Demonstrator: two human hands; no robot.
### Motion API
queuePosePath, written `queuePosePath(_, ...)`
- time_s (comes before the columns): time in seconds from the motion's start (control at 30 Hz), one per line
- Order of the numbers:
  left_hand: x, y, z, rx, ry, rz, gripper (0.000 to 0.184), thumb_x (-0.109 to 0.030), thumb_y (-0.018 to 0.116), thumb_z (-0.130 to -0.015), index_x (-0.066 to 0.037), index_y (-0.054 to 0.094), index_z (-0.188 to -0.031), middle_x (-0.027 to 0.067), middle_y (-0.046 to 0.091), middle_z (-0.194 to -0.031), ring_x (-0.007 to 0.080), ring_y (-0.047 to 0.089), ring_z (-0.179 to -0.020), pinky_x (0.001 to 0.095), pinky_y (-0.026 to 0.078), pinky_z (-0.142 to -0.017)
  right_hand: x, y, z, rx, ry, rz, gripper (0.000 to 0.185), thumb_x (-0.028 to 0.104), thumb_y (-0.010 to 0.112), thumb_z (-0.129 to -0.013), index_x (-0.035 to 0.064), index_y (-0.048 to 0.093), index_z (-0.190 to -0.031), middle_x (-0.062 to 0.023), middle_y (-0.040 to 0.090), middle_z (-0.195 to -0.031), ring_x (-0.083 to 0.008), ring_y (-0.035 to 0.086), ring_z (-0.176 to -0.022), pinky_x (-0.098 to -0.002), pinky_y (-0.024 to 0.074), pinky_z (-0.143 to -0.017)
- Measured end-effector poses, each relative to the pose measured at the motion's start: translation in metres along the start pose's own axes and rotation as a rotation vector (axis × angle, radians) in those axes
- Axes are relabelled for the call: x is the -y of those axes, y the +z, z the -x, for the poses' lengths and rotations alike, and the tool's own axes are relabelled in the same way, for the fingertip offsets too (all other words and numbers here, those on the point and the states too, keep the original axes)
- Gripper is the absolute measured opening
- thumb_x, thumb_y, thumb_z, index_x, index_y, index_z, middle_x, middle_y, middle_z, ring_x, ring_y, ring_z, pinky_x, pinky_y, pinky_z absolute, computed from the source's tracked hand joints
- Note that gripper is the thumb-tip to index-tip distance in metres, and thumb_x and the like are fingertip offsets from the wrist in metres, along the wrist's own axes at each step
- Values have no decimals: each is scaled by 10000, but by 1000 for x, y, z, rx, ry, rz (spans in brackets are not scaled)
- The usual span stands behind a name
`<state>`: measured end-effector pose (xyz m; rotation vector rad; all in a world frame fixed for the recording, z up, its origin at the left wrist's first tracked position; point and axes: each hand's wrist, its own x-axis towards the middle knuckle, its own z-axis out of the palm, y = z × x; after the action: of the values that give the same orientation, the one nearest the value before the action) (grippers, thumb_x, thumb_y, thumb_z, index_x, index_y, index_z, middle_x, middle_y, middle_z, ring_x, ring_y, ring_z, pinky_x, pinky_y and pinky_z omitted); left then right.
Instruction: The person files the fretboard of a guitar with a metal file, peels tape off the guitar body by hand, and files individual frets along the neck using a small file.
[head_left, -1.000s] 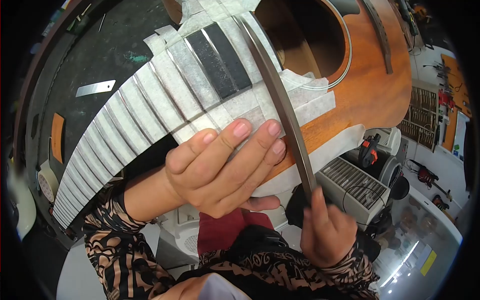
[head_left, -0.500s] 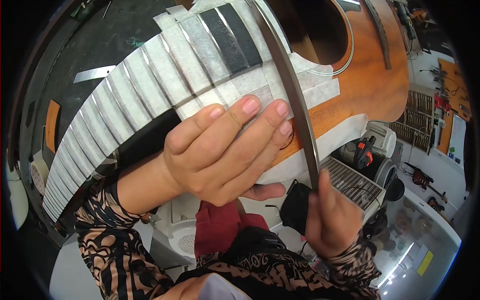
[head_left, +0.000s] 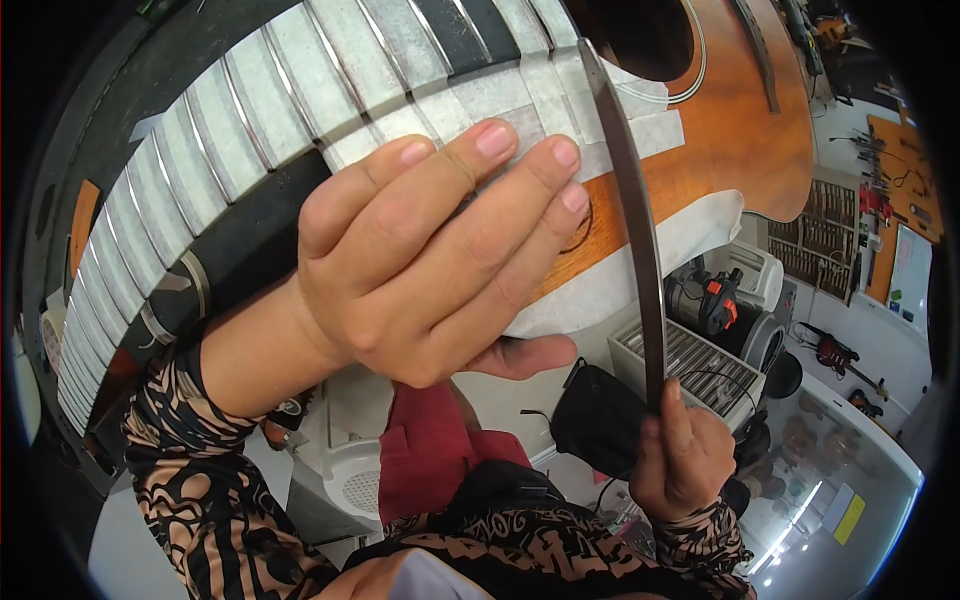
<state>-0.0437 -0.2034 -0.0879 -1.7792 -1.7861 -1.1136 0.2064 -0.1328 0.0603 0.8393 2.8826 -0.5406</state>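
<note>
Head view: the left hand (head_left: 430, 250) is arching, fingers together, over the acoustic guitar (head_left: 750, 155) edge; the right hand (head_left: 685, 455) is gripping a file (head_left: 638, 230).

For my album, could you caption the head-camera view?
Right hand grips a long metal tool, left hand at a guitar with a taped fretboard.

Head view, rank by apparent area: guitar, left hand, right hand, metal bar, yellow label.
1. Guitar
2. Left hand
3. Metal bar and right hand: too alike to rank
4. Yellow label

Left hand (head_left: 430, 260) outstretched, fingers (head_left: 495, 235) slightly bent, right hand (head_left: 685, 455) curled in a grip.
</note>
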Motion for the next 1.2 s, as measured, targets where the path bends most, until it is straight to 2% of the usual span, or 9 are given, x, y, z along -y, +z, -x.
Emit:
queuePosePath(0.33, 2, 3, -3, -24, -9, -7, 668, -570, 368, -1012, -33, 757, -1089, 104, 751, -1114, 262, 637, -1109, 365, 384, -1013, 0, 0, -15, 24, -39, 19, 531, -117, 659, -764, -38, 647, -1289, -116, 624, -693, -226, 570, -545, -315, 467, -554)
queuePosePath(0.4, 0, 2, -3, -10, -20, 2, 653, -566, 372, -1011, -45, 756, -1094, 92, 748, -1127, 258, 635, -1113, 371, 376, -1027, -5, 7, -15, -52, -137, 23, 614, -77, 730, -737, -25, 604, -1336, -36, 536, -611, -203, 463, -447, -336, 380, -448)
queuePosePath(0.5, -1, 2, -3, -6, -27, -5, 641, -563, 373, -1009, -56, 757, -1096, 80, 747, -1135, 253, 630, -1120, 378, 369, -1039, -1, 9, -21, -56, -127, 50, 612, -68, 730, -743, -28, 603, -1340, -38, 504, -599, -212, 455, -441, -354, 388, -445)
queuePosePath(0.7, -3, 1, -3, -3, -37, -7, 627, -551, 371, -1014, -64, 757, -1095, 74, 748, -1131, 247, 626, -1125, 381, 363, -1050, 11, 8, -101, -93, -161, 85, 598, -56, 712, -780, -26, 593, -1365, -52, 462, -572, -199, 455, -412, -356, 392, -429)
queuePosePath(0.87, -5, 3, -2, -25, -43, 2, 618, -544, 366, -1021, -67, 753, -1096, 73, 749, -1126, 243, 626, -1120, 379, 372, -1043, 1, 12, -46, -71, -153, 91, 583, -47, 714, -785, -47, 592, -1355, -52, 456, -559, -208, 454, -413, -359, 398, -431)
queuePosePath(1.0, -4, 3, -3, -29, -33, 5, 618, -550, 367, -1022, -70, 750, -1094, 73, 749, -1123, 241, 627, -1113, 374, 384, -1029, 8, 9, -38, -55, -132, 89, 584, -46, 717, -783, -52, 591, -1353, -51, 458, -557, -212, 457, -416, -357, 402, -434)
queuePosePath(1.17, -4, 3, -3, -36, -41, 19, 614, -556, 378, -1020, -72, 751, -1088, 73, 747, -1130, 242, 630, -1107, 373, 390, -1014, 17, 5, -105, -130, -167, 85, 568, -38, 709, -806, -37, 590, -1361, -51, 457, -560, -220, 478, -425, -364, 403, -436)
queuePosePath(1.2, -4, 3, -3, -33, -39, 1, 612, -559, 383, -1020, -73, 750, -1086, 72, 746, -1132, 243, 630, -1106, 372, 393, -1008, 22, -1, -105, -66, -91, 86, 535, -66, 665, -837, -36, 583, -1365, -100, 544, -626, -242, 552, -485, -336, 449, -497)
